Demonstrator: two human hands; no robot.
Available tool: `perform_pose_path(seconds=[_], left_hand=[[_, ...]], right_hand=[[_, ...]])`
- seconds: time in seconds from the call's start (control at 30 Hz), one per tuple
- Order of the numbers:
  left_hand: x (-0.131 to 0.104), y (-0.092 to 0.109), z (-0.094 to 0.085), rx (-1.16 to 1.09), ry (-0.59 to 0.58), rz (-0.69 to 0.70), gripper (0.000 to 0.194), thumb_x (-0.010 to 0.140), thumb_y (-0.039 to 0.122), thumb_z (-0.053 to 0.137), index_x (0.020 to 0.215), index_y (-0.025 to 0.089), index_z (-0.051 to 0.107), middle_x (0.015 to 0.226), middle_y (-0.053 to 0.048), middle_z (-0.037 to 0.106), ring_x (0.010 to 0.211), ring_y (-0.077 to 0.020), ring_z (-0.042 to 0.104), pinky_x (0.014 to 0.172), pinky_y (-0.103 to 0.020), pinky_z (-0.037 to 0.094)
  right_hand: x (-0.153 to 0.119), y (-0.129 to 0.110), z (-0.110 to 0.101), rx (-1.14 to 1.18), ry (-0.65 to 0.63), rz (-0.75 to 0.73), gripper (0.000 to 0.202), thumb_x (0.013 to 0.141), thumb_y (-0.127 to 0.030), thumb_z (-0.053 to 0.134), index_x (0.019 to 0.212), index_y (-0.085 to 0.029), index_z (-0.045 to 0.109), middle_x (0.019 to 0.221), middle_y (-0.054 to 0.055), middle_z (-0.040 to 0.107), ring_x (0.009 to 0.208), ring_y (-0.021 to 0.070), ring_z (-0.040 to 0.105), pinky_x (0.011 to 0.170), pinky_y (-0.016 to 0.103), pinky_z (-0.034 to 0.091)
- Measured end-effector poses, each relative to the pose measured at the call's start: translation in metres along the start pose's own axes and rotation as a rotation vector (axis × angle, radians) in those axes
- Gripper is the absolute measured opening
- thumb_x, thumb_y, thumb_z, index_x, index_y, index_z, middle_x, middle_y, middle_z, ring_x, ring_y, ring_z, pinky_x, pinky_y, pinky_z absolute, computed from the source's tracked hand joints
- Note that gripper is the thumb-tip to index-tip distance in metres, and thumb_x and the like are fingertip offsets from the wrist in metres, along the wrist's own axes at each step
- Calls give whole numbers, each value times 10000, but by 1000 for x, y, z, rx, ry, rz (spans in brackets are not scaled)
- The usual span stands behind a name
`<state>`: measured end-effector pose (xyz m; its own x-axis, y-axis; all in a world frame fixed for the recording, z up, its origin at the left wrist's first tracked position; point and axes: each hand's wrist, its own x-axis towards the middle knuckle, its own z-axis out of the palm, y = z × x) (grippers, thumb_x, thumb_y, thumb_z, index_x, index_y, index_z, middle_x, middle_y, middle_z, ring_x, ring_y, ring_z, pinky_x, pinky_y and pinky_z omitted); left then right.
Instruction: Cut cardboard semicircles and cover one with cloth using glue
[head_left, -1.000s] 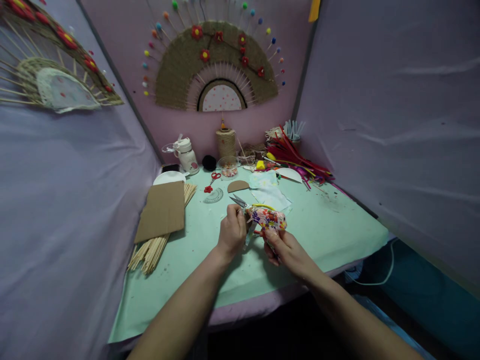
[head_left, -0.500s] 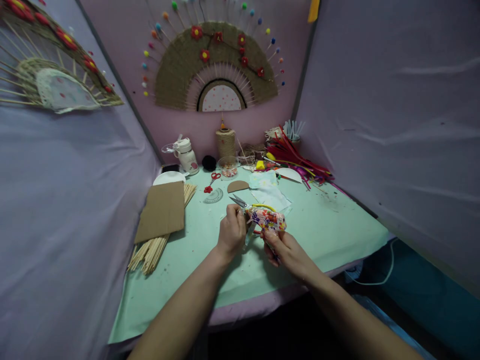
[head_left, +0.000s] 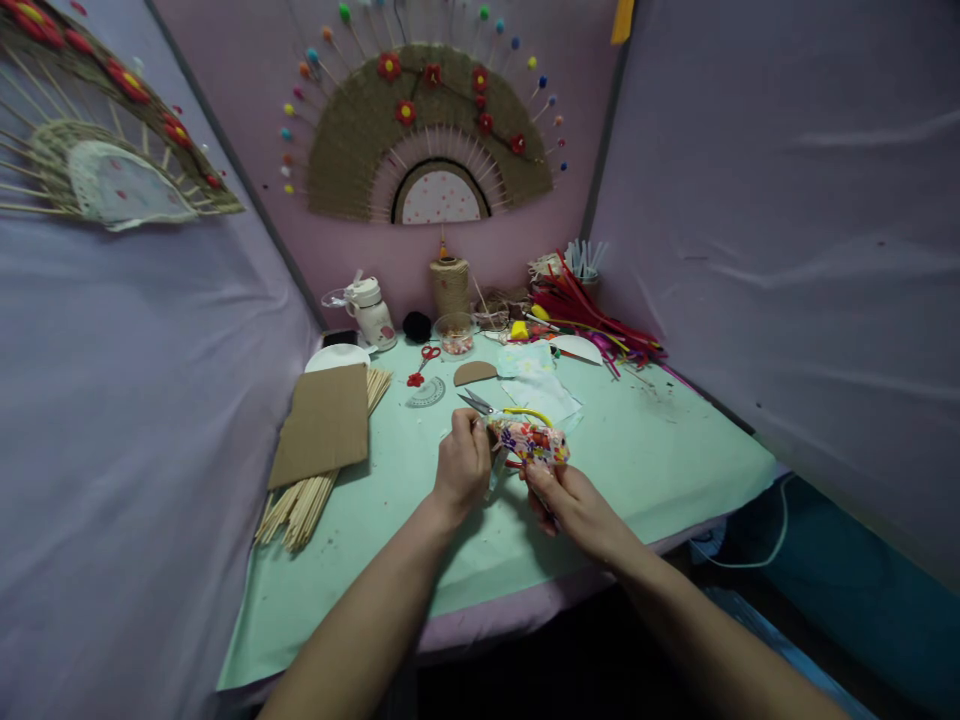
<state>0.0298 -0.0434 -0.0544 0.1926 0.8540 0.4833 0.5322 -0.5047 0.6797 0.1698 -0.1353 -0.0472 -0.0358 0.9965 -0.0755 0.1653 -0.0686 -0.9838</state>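
Observation:
A colourful patterned piece [head_left: 534, 440] hangs between my two hands over the green tabletop. My left hand [head_left: 463, 458] is closed at its left end, fingers pinched together near a strip that hangs down. My right hand [head_left: 564, 498] is closed on its lower right part, thumb on top. Just beyond my hands lie scissors with open blades [head_left: 477, 402] and yellow handles, partly hidden behind the patterned piece. A bit of red shows between my hands. Pale cloth pieces [head_left: 544, 392] lie past the scissors.
Cardboard [head_left: 322, 425] rests on wooden sticks [head_left: 304, 512] at the left. Red scissors [head_left: 429, 354], a protractor [head_left: 426, 393], a cardboard half-disc [head_left: 475, 373], a white bottle [head_left: 371, 315], a twine spool [head_left: 450, 288] and red pipe cleaners [head_left: 585, 310] are further back. A decorated fan [head_left: 337, 140] hangs behind.
The patterned piece has tilted slightly, its right end a little lower. Both hands keep nearly the same place and grip. The whole view has shifted very slightly.

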Motion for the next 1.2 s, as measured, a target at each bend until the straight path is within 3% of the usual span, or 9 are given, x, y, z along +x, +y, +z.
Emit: perform_pose_path(seconds=[1.2], left_hand=[[0, 0, -1, 23, -17, -10, 84, 927, 268, 335, 941, 224, 405, 678, -9, 569, 597, -202, 584, 571, -302, 381]], right_hand=[[0, -5, -3, -68, 32, -6, 576, 883, -658, 354, 561, -195, 470, 441, -7, 481, 427, 103, 455, 463, 230, 347]])
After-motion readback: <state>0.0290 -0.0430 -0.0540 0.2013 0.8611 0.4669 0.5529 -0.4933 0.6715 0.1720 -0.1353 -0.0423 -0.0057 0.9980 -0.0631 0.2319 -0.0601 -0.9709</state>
